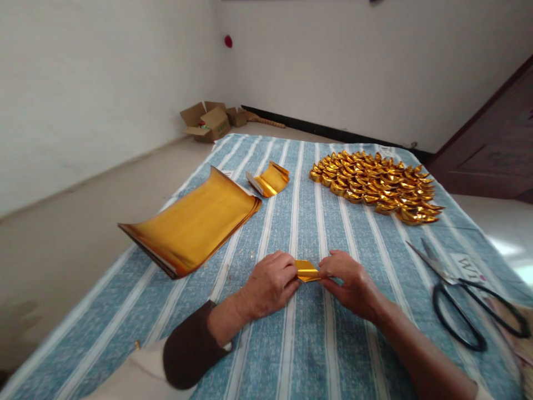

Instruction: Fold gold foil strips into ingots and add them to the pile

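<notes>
A small folded piece of gold foil paper (307,271) is stretched between my two hands, low over the striped cloth. My left hand (272,282) pinches its left end, fingers closed. At the right end, my right hand (347,282) grips it between thumb and fingers. Ahead and to the left lies a stack of large gold foil sheets (195,222) with curled edges. Beyond that stack is a smaller curled pile of gold foil paper (271,179). Many folded gold paper ingots (370,183) sit massed together at the far right.
Black-handled scissors (452,283) lie partly open on the right of the table, whose blue and white striped cloth (278,233) covers it. On the floor past the table's far left corner stands an open cardboard box (214,125). A dark red door (491,144) is at the right.
</notes>
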Action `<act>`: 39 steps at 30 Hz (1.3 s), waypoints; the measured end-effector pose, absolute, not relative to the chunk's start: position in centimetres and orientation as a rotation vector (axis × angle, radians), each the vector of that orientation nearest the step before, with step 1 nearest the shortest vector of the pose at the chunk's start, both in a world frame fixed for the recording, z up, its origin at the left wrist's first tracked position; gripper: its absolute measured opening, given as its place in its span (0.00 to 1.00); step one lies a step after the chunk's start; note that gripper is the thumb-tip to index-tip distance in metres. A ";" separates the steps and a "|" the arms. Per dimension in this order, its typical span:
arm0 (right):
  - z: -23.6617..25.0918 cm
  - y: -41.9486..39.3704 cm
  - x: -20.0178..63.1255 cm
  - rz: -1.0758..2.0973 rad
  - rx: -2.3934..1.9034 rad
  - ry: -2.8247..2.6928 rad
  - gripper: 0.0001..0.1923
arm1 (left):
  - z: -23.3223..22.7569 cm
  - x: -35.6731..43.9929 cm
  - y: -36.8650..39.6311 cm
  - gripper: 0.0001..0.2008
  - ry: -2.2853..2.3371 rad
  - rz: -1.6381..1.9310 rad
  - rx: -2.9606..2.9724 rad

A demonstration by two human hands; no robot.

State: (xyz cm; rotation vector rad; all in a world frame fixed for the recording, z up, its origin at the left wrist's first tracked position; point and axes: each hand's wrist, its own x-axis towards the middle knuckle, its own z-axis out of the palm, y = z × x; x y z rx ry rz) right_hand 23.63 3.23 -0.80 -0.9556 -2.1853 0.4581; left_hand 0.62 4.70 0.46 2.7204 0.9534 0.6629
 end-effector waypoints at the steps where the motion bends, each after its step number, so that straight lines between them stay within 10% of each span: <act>1: -0.8 3.3 23.6 0.488 -0.961 -2.164 0.07 | 0.6 0.6 4.8 0.08 0.941 0.652 2.681; 39: -1.8 3.6 22.1 0.013 -1.236 -2.140 0.09 | 0.0 2.1 4.2 0.12 1.153 0.642 2.866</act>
